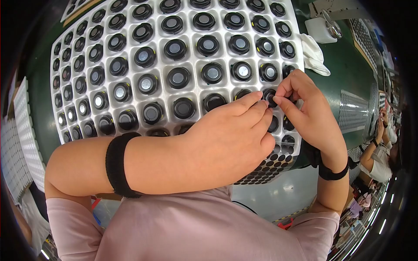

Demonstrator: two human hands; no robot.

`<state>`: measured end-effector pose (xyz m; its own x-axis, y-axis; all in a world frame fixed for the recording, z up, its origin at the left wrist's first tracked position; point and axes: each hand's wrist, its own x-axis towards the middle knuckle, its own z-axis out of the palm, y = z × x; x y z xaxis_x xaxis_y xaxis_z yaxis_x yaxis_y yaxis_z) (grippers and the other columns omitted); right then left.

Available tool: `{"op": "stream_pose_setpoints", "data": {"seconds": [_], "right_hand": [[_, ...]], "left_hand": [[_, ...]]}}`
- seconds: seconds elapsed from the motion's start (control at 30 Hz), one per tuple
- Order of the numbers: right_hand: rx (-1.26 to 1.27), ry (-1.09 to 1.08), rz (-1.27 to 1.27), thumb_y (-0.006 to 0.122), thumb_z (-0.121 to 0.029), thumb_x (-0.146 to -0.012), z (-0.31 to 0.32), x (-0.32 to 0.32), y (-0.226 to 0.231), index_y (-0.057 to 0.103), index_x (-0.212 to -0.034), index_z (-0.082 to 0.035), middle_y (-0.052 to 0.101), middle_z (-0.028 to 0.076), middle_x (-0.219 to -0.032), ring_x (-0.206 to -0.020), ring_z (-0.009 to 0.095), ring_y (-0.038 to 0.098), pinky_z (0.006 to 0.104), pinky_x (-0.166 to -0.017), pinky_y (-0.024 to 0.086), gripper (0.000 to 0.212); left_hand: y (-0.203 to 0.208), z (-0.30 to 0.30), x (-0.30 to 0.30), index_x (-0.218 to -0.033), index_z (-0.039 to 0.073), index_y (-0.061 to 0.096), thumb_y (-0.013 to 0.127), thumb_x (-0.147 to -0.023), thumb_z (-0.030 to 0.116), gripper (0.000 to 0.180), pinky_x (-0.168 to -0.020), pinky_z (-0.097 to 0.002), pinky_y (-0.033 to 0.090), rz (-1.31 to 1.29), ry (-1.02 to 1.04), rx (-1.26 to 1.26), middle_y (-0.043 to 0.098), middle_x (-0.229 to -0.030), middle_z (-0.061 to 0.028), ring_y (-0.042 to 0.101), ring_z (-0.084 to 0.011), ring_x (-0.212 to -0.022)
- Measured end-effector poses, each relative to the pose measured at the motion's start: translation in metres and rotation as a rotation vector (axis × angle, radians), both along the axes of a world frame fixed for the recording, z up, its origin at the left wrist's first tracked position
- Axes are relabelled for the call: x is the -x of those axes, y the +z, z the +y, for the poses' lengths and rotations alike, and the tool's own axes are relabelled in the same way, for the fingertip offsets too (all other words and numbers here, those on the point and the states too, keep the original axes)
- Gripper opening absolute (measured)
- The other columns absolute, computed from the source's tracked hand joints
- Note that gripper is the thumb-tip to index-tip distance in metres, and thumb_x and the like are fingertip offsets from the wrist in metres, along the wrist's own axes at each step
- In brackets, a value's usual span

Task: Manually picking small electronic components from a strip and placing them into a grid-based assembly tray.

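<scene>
A white plastic tray point(195, 93) with rows of square pockets lies before me, a black round part in each visible pocket. Many parts carry a grey disc on top, while several in the nearer rows have plain black tops, such as the black round part point(183, 108). Reaching across the tray, my left hand point(230, 137) has its fingers stretched out, tips against the left edge of another black round part point(270, 96). My right hand point(305, 104) pinches thumb and finger together at that part's right edge; what lies between them is too small to make out.
A sheet of black discs point(267, 167) hangs at the tray's near right edge. Beyond the right side are a white cloth point(314, 54) and a white bottle point(321, 30) on the green table point(337, 58). Another person's arm point(372, 152) shows at far right.
</scene>
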<state>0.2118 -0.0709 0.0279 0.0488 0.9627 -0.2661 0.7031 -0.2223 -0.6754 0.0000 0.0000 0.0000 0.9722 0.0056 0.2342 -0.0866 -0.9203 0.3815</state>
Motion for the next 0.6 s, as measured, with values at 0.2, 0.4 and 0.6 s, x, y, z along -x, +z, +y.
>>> {"op": "stream_pose_setpoints", "data": {"seconds": [0.2,0.4,0.6], "right_hand": [[-0.028,-0.04,-0.047,0.065,0.005,-0.087,0.0,0.004,-0.003,0.058,-0.092,0.001,0.052,0.005,-0.089,-0.08,0.015,0.051,0.0287,-0.072,0.045,0.009],[-0.216,-0.027,-0.218,0.069,0.004,-0.082,-0.001,0.003,-0.003,0.059,-0.085,0.001,0.058,0.011,-0.083,-0.078,0.028,0.058,0.0364,-0.069,0.047,0.011],[-0.136,-0.042,-0.05,0.07,0.005,-0.082,-0.033,-0.009,0.025,0.06,-0.089,0.0,0.058,0.009,-0.087,-0.08,0.025,0.057,0.0336,-0.073,0.048,0.013]], "left_hand": [[-0.002,0.001,0.0,-0.099,0.002,0.07,0.06,-0.087,0.023,0.027,-0.118,-0.0463,0.033,-0.016,0.006,-0.004,0.069,-0.121,-0.022,0.062,-0.0332,-0.121],[0.001,0.001,-0.001,-0.099,0.001,0.07,0.06,-0.086,0.022,0.026,-0.118,-0.0466,0.034,-0.019,0.0,-0.003,0.069,-0.12,-0.0218,0.062,-0.0331,-0.12],[0.009,-0.003,-0.008,-0.095,0.003,0.065,0.067,-0.085,0.027,0.026,-0.114,-0.0466,0.037,-0.019,0.005,0.014,0.065,-0.122,-0.0207,0.058,-0.0323,-0.123]]}}
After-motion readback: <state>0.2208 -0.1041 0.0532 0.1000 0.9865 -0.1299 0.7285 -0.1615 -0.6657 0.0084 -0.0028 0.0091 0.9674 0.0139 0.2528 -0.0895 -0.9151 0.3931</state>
